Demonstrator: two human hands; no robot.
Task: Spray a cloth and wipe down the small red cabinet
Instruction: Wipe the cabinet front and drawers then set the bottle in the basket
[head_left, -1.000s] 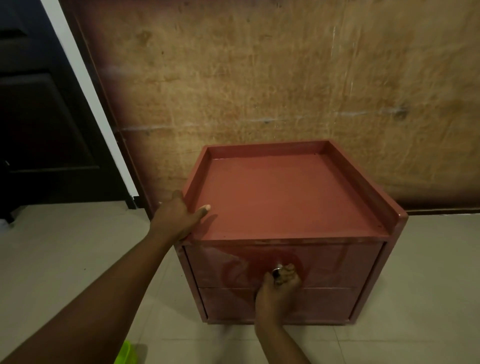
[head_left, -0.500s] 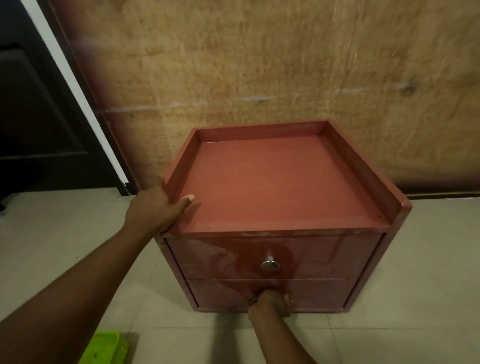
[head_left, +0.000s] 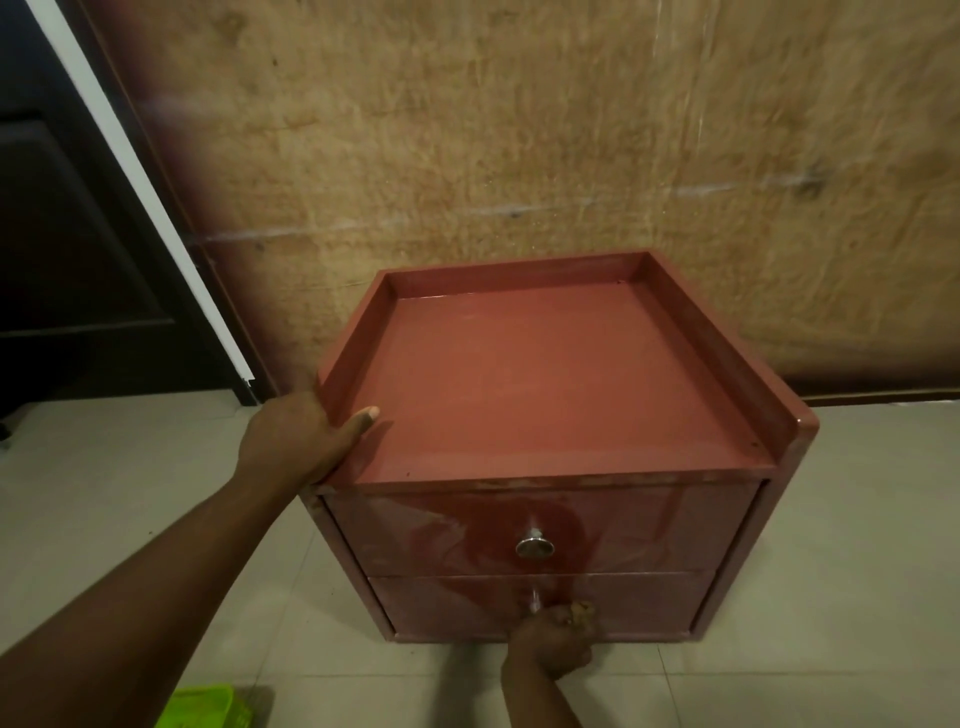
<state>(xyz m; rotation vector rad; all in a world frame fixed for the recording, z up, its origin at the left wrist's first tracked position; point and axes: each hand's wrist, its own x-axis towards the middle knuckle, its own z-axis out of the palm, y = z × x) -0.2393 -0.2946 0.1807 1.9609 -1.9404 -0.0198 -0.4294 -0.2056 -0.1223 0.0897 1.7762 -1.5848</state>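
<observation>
The small red cabinet (head_left: 550, 415) is seen standing on the tiled floor (head_left: 104, 519), its back set against a tan, scuffed wall (head_left: 519, 130), approx. centre-right of the view. Its top is a flat recessed panel w/ a raised rim on the left, back and right sides. The left hand (head_left: 298, 441) is placed on the front-left corner of that rim: the thumb (head_left: 363, 418) is laid over onto the top panel, while the other fingers are wrapped round the outer side and mostly hidden, so the rim is gripped betw. thumb and fingers. Two drawers are shown on the front; the upper drawer (head_left: 540, 525) is streaked w/ smears and is fitted w/ a round metal knob (head_left: 534, 547). The lower drawer (head_left: 535, 603) has a second knob (head_left: 535, 600), only partly seen. The right hand (head_left: 550, 644) is held low against the lower drawer front, just beside that knob, fingers curled together round a small brownish wad (head_left: 582, 610) — prob. the cloth, but too bunched and small to be confirmed. A bright green basket-like item (head_left: 208, 706) is cut off by the bottom edge, on the floor well left of the cabinet. A dark door (head_left: 78, 234) w/ a white strip (head_left: 140, 182) beside it is seen at far left.
</observation>
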